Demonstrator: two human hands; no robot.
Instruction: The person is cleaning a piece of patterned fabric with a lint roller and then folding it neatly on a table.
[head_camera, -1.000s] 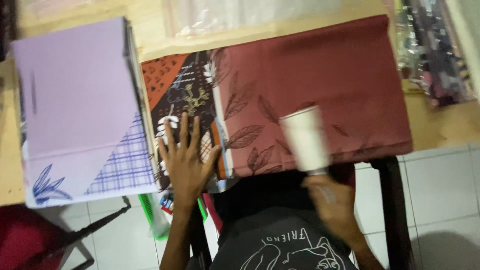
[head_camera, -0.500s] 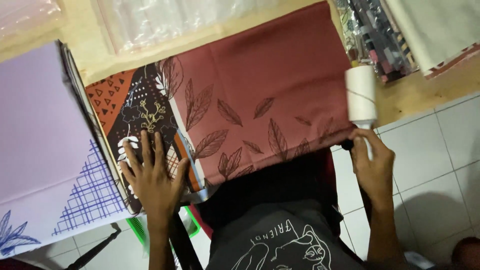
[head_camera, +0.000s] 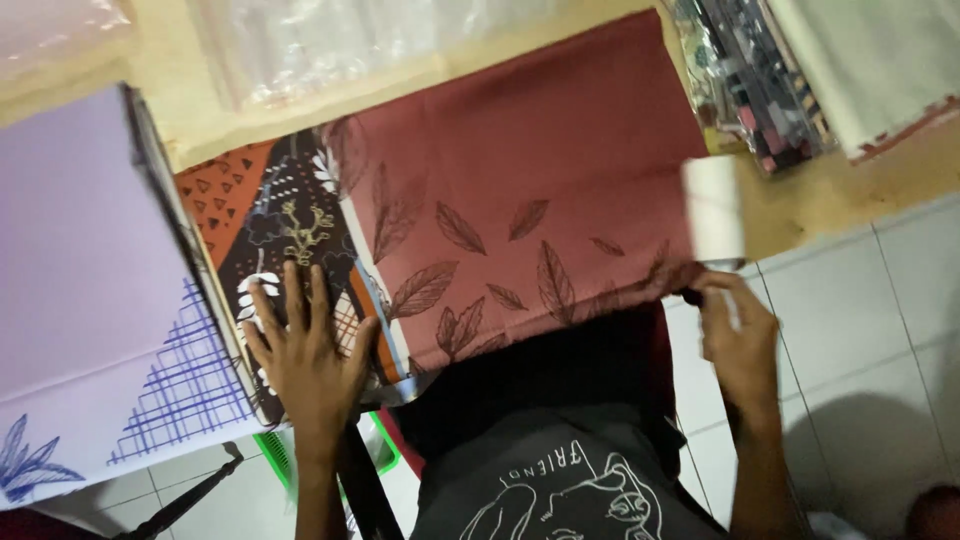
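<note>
Nearest the bottom of the frame, the left hand (head_camera: 305, 365) lies flat, fingers spread, grasping nothing, pressing on the patterned cloth (head_camera: 290, 225) at lower left. At lower right, the right hand (head_camera: 738, 335) is clenched round the dark handle of a lint roller (head_camera: 714, 210), whose white drum stands blurred at the right edge of the red cloth (head_camera: 530, 190). That cloth, printed with dark leaves, fills the middle of the frame on the wooden table (head_camera: 830, 195) and hangs a little over its near edge.

By the look of it, the step in hand is rolling lint off the red cloth, with the roller at the cloth's right border; a fresh pass would need the drum laid flat and the cloth held taut.

Left of centre sits a lilac cloth (head_camera: 70, 260) with blue checks. Farther off, clear plastic bags (head_camera: 330, 40) lie at the top, and a packet (head_camera: 750, 90) of dark bits sits upper right
</note>
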